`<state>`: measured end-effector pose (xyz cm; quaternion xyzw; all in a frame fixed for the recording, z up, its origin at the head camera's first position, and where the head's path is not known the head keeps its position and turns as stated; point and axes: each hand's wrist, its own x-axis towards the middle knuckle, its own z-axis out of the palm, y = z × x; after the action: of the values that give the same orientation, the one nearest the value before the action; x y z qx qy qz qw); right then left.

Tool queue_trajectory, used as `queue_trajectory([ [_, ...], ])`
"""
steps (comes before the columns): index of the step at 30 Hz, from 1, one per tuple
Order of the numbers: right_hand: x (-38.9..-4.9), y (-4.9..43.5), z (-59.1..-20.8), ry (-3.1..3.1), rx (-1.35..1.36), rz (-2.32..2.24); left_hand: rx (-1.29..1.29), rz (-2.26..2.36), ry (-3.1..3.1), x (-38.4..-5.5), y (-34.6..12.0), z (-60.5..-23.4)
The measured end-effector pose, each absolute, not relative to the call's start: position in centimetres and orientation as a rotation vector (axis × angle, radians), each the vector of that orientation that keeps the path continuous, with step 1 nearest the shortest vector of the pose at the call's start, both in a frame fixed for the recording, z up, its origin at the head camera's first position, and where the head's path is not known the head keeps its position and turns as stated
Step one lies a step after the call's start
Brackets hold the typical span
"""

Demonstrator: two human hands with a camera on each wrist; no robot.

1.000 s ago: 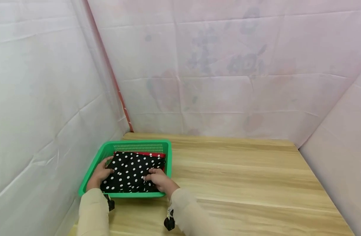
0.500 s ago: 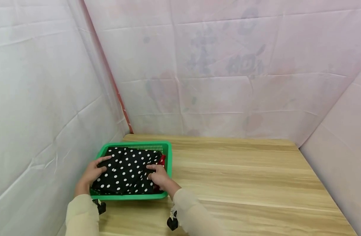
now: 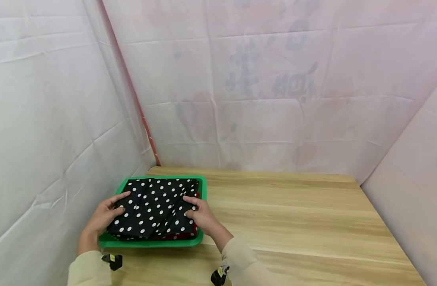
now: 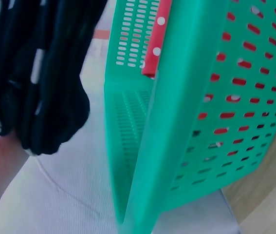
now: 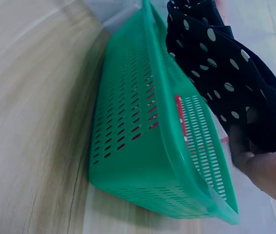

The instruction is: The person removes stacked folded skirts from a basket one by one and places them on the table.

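Observation:
A folded black cloth with white dots (image 3: 154, 206) is held level above a green plastic basket (image 3: 150, 244). My left hand (image 3: 103, 216) grips the cloth's left edge, thumb and forefinger on top. At the right edge, my right hand (image 3: 203, 216) pinches the folded layers, with the thumb above and other fingers beneath in the right wrist view. Both wrist views show the black cloth (image 5: 225, 68) over the basket's rim. Inside the basket lies a red cloth with white dots (image 4: 157, 44), mostly hidden by the black one in the head view.
The basket stands at the left of a wooden table (image 3: 293, 214), close to a white sheet wall (image 3: 43, 139). More sheeting hangs along the back (image 3: 254, 99) and right sides. Bare wood stretches right of the basket.
Both hands have lifted the black dotted cloth from within the basket to above its rim. The left hand has shifted left and nearer, and the right hand slightly right.

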<state>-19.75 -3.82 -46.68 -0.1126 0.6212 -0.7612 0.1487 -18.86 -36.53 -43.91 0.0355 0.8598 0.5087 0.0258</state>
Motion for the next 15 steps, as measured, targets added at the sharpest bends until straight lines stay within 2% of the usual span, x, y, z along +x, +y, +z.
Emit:
queue_trajectory([
  [6,-18.7,-2.9,-44.3,1.788,-0.343,-2.217,0.112,1.685,2.614,-19.0,-36.2,-44.1],
  [15,-19.4,-2.6,-46.9,1.877,-0.334,-2.175,0.044,1.748,2.645,-18.2,-34.8,-44.5],
])
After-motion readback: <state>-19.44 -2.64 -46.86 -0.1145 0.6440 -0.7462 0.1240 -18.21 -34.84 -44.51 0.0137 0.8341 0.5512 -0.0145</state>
